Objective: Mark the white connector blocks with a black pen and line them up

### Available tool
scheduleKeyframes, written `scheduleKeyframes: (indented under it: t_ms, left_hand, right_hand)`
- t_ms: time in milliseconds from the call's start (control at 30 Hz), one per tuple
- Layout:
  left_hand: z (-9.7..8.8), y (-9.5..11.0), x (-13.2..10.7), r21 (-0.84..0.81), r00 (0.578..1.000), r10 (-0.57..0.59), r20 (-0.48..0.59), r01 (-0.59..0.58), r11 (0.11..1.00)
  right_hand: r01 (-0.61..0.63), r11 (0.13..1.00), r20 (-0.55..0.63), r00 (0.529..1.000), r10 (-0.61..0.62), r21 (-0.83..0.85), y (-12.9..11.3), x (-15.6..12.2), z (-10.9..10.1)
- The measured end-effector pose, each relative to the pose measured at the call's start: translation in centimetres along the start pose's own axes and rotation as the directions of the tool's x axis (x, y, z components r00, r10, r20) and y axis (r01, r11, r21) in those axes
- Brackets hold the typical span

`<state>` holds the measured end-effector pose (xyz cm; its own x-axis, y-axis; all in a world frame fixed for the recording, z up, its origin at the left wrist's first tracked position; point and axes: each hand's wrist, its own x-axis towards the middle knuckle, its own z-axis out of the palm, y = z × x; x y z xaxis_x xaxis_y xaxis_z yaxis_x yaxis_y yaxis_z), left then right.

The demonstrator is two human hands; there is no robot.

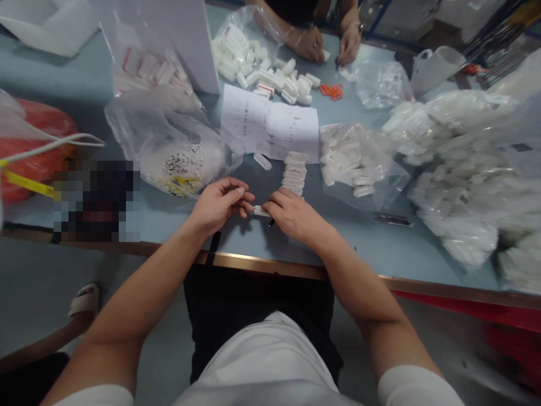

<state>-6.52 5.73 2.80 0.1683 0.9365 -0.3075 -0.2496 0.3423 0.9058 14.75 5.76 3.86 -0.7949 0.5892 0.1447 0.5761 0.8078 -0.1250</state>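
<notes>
A small white plastic piece lay between the person's hands, just above the tabletop. The right hand curved over, fingers pinching its end. The left hand stayed half-curled beside it. A row of matching pieces lay just ahead.

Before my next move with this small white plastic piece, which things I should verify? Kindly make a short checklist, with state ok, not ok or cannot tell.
1. Small white plastic piece between the hands: ok, it is at the fingertips of the right hand.
2. Left hand touching the piece: cannot tell, its fingertips are very close.
3. Thin black tip under the right hand: cannot tell what it is.
4. Row of white plastic pieces on the blue-grey table: ok, apart from the hands.
5. Printed white paper sheet: ok, flat, hands not on it.
6. Co-worker's hands: ok, across the table.
</notes>
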Motion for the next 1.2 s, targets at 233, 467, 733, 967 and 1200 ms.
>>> scheduleKeyframes:
  t_ms: [233,467,733,967,1200]
  left_hand:
    - [0.1,0.2,0.0,-0.013,1.0,-0.008,-0.012,0.008,1.0]
    - [-0.2,-0.3,0.2,0.004,1.0,-0.004,0.018,0.003,1.0]
    - [-0.2,-0.4,0.0,0.07,0.993,-0.058,0.099,0.051,0.996]
    - [-0.2,-0.5,0.0,0.101,0.985,-0.077,0.154,0.062,0.993]
    - [0.0,-0.7,0.1,0.089,0.99,-0.057,0.13,0.045,0.995]
  right_hand:
    - [0.035,0.999,-0.002,0.999,-0.035,-0.017,0.5,-0.7,-0.7]
    - [0.033,0.999,-0.07,0.997,-0.033,-0.002,0.4,-0.5,-0.5]
    - [-0.069,0.961,-0.376,0.911,0.169,0.267,0.5,-0.2,1.0]
    - [-0.04,0.946,-0.452,0.872,0.189,0.32,-0.3,0.6,1.6]
    - [-0.009,0.966,-0.464,0.876,0.131,0.257,-0.6,1.0,1.8]
